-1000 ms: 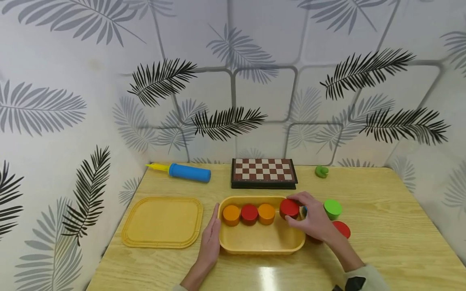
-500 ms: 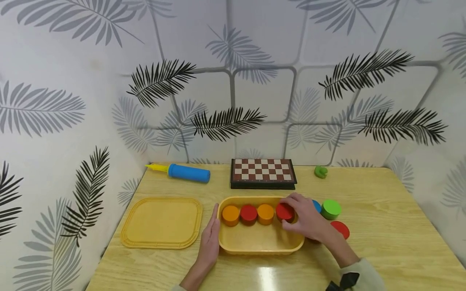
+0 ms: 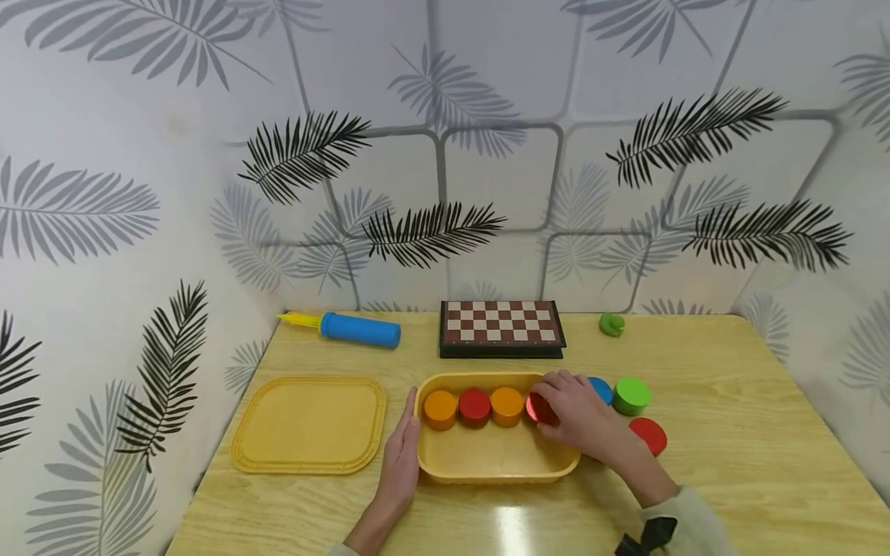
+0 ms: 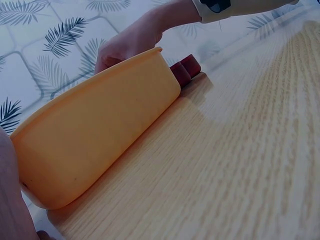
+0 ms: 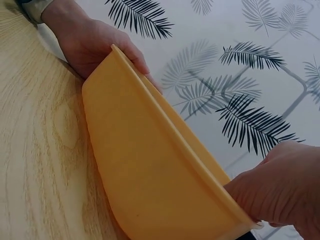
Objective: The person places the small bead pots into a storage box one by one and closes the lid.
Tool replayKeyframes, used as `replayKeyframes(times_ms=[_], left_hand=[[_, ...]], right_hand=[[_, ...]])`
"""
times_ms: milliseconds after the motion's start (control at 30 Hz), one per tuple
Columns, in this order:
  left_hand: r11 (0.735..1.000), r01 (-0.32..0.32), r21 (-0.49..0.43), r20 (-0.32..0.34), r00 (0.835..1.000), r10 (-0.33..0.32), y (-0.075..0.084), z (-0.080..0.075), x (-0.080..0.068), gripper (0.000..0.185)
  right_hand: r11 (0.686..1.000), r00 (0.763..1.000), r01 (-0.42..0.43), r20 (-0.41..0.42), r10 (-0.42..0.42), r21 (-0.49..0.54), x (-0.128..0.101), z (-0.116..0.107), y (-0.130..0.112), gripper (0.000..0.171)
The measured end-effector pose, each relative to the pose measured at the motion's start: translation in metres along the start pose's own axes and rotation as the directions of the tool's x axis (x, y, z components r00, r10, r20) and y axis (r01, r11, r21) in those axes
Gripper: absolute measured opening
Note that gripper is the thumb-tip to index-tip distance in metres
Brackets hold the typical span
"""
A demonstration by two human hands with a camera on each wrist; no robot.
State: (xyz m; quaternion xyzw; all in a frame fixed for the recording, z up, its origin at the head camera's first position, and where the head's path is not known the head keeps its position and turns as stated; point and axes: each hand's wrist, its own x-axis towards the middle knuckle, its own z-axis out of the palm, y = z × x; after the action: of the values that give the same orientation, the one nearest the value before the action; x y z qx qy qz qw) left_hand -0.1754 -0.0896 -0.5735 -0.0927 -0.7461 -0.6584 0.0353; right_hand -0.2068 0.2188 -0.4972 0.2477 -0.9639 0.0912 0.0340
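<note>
A yellow-orange plastic tub (image 3: 497,462) stands on the table. Along its back wall sit an orange round cylinder (image 3: 441,409), a red one (image 3: 474,407) and another orange one (image 3: 506,405). My right hand (image 3: 582,413) reaches over the tub's right end and grips a second red cylinder (image 3: 534,409), partly hidden by the fingers. With fingers straight, my left hand (image 3: 401,455) rests flat against the tub's left outer wall. In the right wrist view the right hand (image 5: 282,187) dips inside the rim, its fingertips hidden.
Right of the tub are blue (image 3: 601,391), green (image 3: 631,395) and red (image 3: 648,435) cylinders. A yellow lid (image 3: 309,425) lies left. Behind are a blue pump (image 3: 360,330), a checkered board box (image 3: 501,328) and a small green object (image 3: 612,324).
My right hand has moved left and down into the tub with the red cylinder, which now sits beside the orange one. The left hand has stayed against the tub.
</note>
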Motion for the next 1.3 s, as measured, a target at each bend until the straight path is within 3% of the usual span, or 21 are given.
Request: replayKeyframes(times_ms=[167,300,500,667,733,800,900,1033,1300], left_hand=[[1.0,-0.005,0.002,0.007,1.0,0.005,0.002,0.001,0.001,0.055],[1.0,-0.007,0.001,0.007,1.0,0.007,0.002,0.001,0.003,0.054],[1.0,-0.006,-0.004,0.009,1.0,0.006,0.003,0.001,0.004,0.055],[1.0,-0.003,0.0,0.013,1.0,0.003,0.003,0.002,0.005,0.055],[1.0,-0.003,0.0,0.016,1.0,0.003,0.003,0.002,0.005,0.055],[1.0,-0.001,0.002,0.017,1.0,0.001,0.003,0.001,0.005,0.055],[1.0,-0.004,0.002,0.012,1.0,0.004,0.001,0.001,0.005,0.055],[1.0,-0.002,0.003,0.011,1.0,0.002,0.0,0.0,0.003,0.054],[1.0,0.004,-0.006,0.011,1.0,-0.004,-0.002,0.0,0.001,0.055]], right_hand=[[0.999,0.996,-0.002,-0.092,0.006,0.05,-0.004,0.002,0.002,0.046],[0.989,0.971,0.027,-0.238,0.008,0.145,-0.011,0.001,0.01,0.045],[0.953,0.892,0.001,-0.43,0.136,0.304,-0.038,-0.002,0.032,0.047],[0.916,0.793,0.019,-0.564,0.23,0.401,-0.067,0.005,0.056,0.058],[0.904,0.759,0.027,-0.597,0.26,0.427,-0.079,0.009,0.064,0.061],[0.882,0.741,0.004,-0.593,0.314,0.472,-0.09,0.012,0.07,0.061],[0.842,0.74,-0.057,-0.544,0.396,0.536,-0.105,0.015,0.073,0.059],[0.789,0.756,-0.159,-0.441,0.484,0.594,-0.122,0.024,0.076,0.063],[0.725,0.776,-0.241,-0.32,0.543,0.646,-0.136,0.041,0.082,0.069]])
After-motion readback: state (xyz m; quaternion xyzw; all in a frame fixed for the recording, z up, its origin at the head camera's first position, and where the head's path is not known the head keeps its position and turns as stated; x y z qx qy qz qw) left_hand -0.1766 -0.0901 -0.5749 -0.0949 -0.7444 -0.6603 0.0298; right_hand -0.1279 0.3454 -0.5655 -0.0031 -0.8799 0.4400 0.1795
